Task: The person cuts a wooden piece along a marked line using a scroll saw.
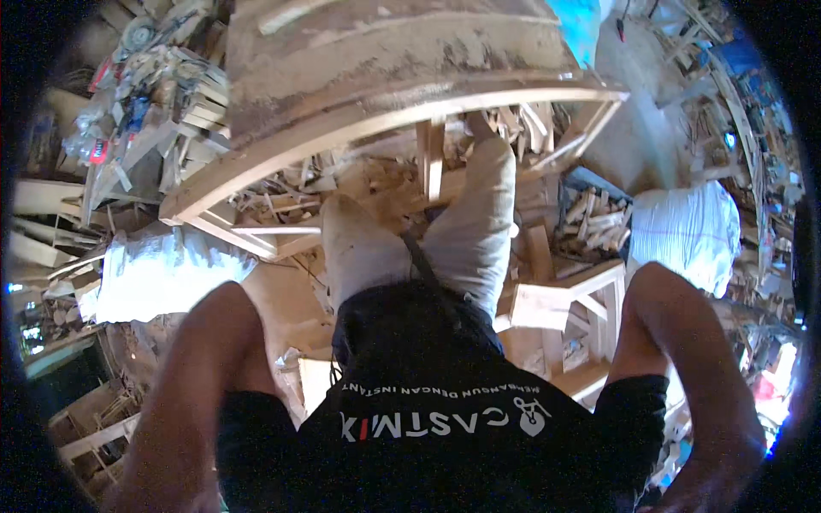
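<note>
Both my arms are bent, with the elbows out to either side and the forearms running to the lower edge. My left hand and my right hand lie past that edge, so their fingers and anything in them are hidden. In front of my legs stands a wooden workbench (402, 64) with a worn top and a pale beam along its near side. No hand shows on it. By my right elbow is a small wooden frame (542, 305), perhaps a stool.
Wood offcuts (594, 224) lie in a pile right of the bench. Pale bulging sacks stand at the left (167, 269) and right (687, 229). A heap of scrap wood and plastic bottles (92, 137) fills the far left. Shavings and sticks lie under the bench.
</note>
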Available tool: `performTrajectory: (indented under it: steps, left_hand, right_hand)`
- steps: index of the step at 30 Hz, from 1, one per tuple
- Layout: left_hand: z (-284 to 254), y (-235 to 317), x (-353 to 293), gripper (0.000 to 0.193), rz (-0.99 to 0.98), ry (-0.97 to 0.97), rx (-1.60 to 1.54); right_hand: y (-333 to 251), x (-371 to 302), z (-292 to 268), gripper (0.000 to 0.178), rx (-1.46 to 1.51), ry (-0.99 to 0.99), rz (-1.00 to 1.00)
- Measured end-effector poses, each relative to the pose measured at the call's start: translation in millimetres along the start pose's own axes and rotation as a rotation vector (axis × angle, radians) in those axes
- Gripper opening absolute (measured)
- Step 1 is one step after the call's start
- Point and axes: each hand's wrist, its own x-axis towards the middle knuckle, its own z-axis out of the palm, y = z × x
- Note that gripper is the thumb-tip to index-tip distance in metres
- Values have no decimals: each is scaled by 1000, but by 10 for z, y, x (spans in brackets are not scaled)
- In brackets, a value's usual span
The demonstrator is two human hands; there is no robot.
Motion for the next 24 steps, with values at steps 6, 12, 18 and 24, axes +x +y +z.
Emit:
performTrajectory:
  steps: [6, 12, 18, 24]
  left_hand:
    - [720, -716, -586, 46, -648, 66, -869]
    - [781, -978, -696, 40, -377, -114, -1126]
    - [596, -1110, -750, 36, -529, -374, -1038]
    - [480, -1542, -772, 37, -351, -187, -836]
  right_hand:
    - [-317, -548, -487, 33, 235, 180, -353]
    - [950, -671, -791, 42, -840, 1052, -84]
    - [1651, -1069, -949, 39, -623, 988, 401]
    - [2256, -490, -1330, 29, -752, 710, 591]
